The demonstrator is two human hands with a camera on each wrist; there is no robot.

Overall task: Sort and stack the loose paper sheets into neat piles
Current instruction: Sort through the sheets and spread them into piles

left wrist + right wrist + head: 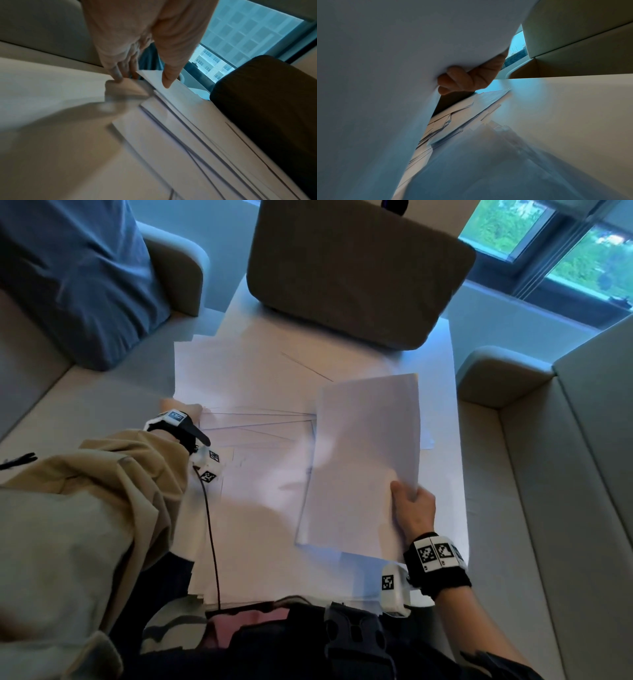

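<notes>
**White sheets spread over a low table between sofas**

A white table point(442, 350) stands between pale sofa seats point(534, 474), with a brown cushion point(356, 268) on its far end and a window point(582, 244) beyond; a blue cushion point(75, 268) lies on the sofa to the left. Loose paper sheets point(260, 378) cover most of the tabletop, fanned and overlapping.

The right hand point(412, 508) holds a gathered stack of sheets point(363, 460) by its right edge, thumb on top and fingers point(462, 79) curled underneath, pinching the paper between them. The stack is lifted off the table, its far end tilted away from the fingers, and the scattered sheets lie below it.

The left hand point(137, 40) is at the left rim of the spread. Its thumb point(169, 75) presses down on the corner of a sheet point(171, 92), while the other fingers, narrowly spaced and pointing down, touch the edges of the sheets just beside that corner. Whether they have closed on a sheet cannot be told; the picture is blurred there. More layered sheets run from the thumb toward the brown cushion.
</notes>
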